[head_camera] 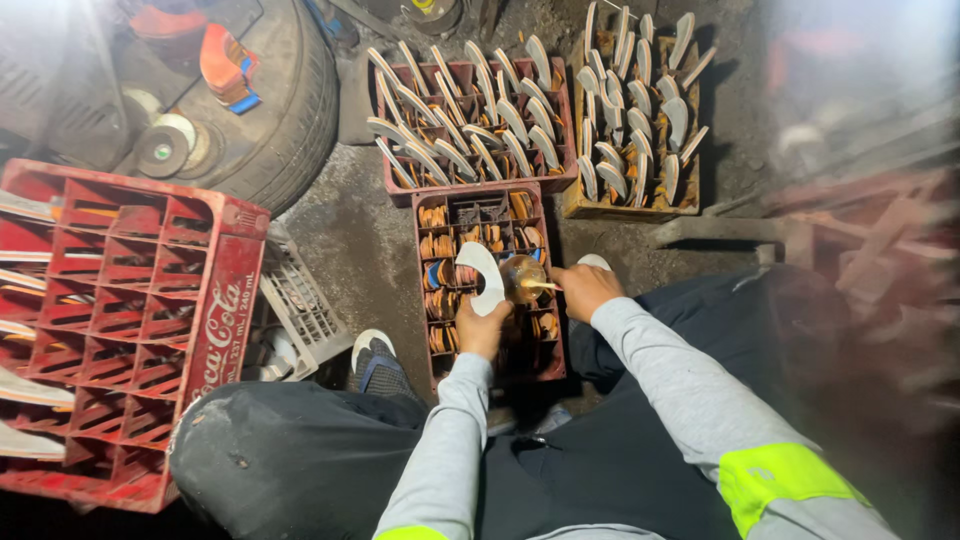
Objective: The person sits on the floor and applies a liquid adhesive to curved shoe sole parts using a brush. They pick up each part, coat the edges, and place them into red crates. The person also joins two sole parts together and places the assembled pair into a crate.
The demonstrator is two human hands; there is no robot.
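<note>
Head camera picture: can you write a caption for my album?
Left hand holds a curved white blade; right hand holds a small tool over a red crate.

Single head-worn view, looking steeply down over the person's own knees and forearms at the floor, near enough that the sleeves fill the lower frame. Landmark: the dark red crate of small pieces (490, 280), about centre frame. Beyond it, toward the top edge, two crates of curved blades (470, 115); to its left an empty red crate (130, 320); right side blurred.
</note>
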